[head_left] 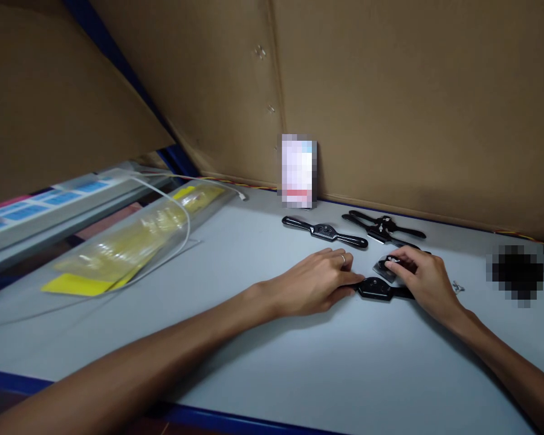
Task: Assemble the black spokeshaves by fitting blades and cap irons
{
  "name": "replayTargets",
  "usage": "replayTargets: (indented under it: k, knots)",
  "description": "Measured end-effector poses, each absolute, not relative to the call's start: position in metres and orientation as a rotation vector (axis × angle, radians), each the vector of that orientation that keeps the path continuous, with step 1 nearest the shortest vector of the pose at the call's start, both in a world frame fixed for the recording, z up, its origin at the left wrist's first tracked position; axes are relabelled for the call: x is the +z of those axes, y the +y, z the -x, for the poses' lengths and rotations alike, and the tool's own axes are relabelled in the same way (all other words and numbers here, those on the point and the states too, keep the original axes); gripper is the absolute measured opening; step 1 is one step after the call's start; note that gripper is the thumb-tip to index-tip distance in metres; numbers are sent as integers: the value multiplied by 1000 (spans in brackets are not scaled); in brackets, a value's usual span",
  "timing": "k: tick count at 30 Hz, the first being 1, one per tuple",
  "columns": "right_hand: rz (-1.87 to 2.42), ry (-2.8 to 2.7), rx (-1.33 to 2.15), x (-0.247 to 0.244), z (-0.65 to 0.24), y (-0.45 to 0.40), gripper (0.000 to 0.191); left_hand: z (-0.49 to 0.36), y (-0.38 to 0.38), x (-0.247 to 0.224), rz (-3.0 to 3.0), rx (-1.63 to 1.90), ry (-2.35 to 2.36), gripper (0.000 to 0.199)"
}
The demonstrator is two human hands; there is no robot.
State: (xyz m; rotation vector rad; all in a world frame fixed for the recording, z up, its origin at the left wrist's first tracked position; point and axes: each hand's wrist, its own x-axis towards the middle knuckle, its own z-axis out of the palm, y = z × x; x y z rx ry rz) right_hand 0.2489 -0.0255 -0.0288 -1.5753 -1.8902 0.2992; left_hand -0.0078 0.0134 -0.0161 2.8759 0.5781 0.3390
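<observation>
A black spokeshave body (pixel 374 289) lies on the grey tabletop, and my left hand (pixel 320 281) is closed around its left handle. Between the thumb and fingers of my right hand (pixel 428 279) is a spokeshave blade (pixel 385 270) with a black cap against it, tilted just above and behind the body. The body's right handle runs partly hidden under my right hand. Small silvery screws (pixel 457 287) lie right of that hand. Farther back rest another black spokeshave (pixel 325 231) and several overlapping black spokeshave parts (pixel 383 226), some hidden by my right hand.
A blurred-out upright phone-like thing (pixel 299 172) leans on the cardboard wall (pixel 412 109). At the left are a clear plastic bag with yellow sheets (pixel 140 241), a white cable (pixel 188 226) and a long box (pixel 49 208). A dark pixelated object (pixel 517 272) sits far right.
</observation>
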Motion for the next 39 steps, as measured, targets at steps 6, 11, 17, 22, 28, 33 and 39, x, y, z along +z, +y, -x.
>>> replayTargets:
  k: [6,11,17,22,28,33,39]
  knots:
    - [1524,-1999,101,-33,-251,-25,18,7,13,-16,-2889,347,577,31]
    - [1514,-2038,26,-32,-258,-21,23,8,14,-18,-2883,376,577,30]
    - [1549,-2107,-123,-30,-259,-21,23,8,13,-17,-2870,352,591,30]
    - [1639,-2006,-218,-29,-269,-16,20,8,13,-17,-2877,348,590,30]
    - [1715,-2116,-328,-32,-291,-2,30,7,12,-16,-2877,299,606,32]
    - [1759,-2214,-245,-27,-300,2,24,7,12,-14,-2889,288,612,31]
    - [1935,-2194,-231,-13,-307,-2,26,7,13,-15,-2913,296,602,31]
